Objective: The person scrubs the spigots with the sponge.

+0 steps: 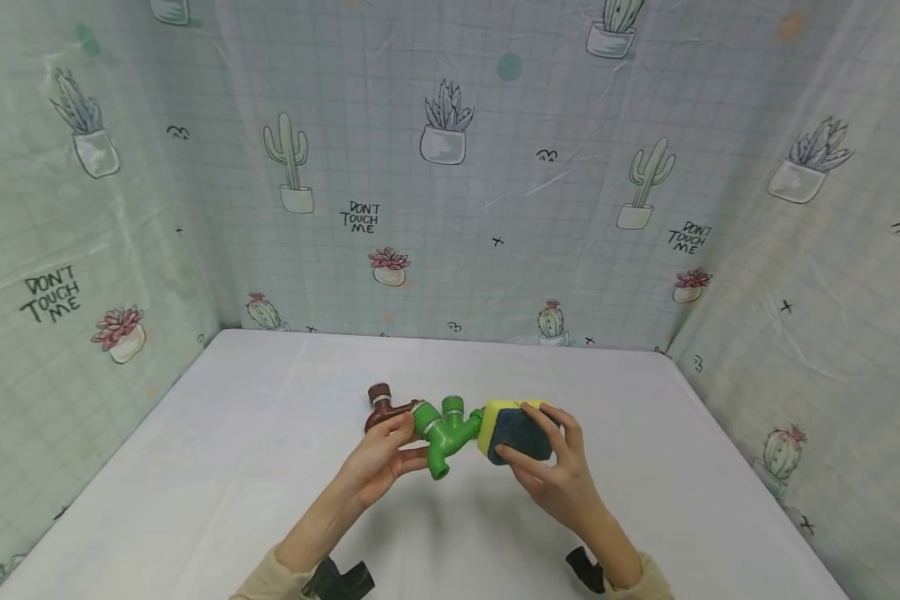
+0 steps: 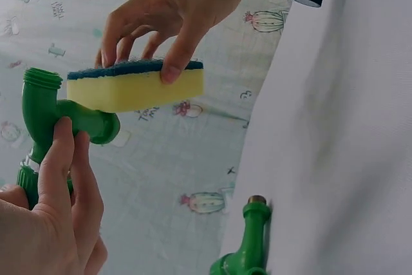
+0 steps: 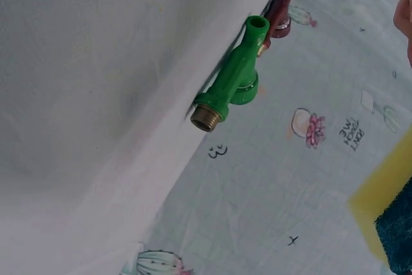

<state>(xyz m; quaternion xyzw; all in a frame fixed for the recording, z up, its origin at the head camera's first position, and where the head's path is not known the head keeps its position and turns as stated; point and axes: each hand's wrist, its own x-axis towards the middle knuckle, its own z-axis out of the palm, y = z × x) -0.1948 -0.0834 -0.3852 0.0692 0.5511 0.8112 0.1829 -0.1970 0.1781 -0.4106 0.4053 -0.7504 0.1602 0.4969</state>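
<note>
My left hand [image 1: 382,458] grips a green plastic tap [image 1: 441,443] near its ridged end. The tap is raised above the table, its curved spout pointing down in the head view. In my right hand [image 1: 562,479] is a sponge [image 1: 521,435], yellow with a dark blue scouring side, pinched between thumb and fingers. In the left wrist view the yellow face of the sponge [image 2: 138,91] comes right against the side of the tap [image 2: 38,111]. Only the sponge's corner [image 3: 380,204] shows in the right wrist view.
A second green tap [image 3: 228,78] with a brass thread lies on the white table [image 1: 255,467], beyond the hands. Behind it lies a brown tap [image 3: 280,11], partly covered by the left hand in the head view. Cactus-print cloth [image 1: 495,200] walls the back and sides.
</note>
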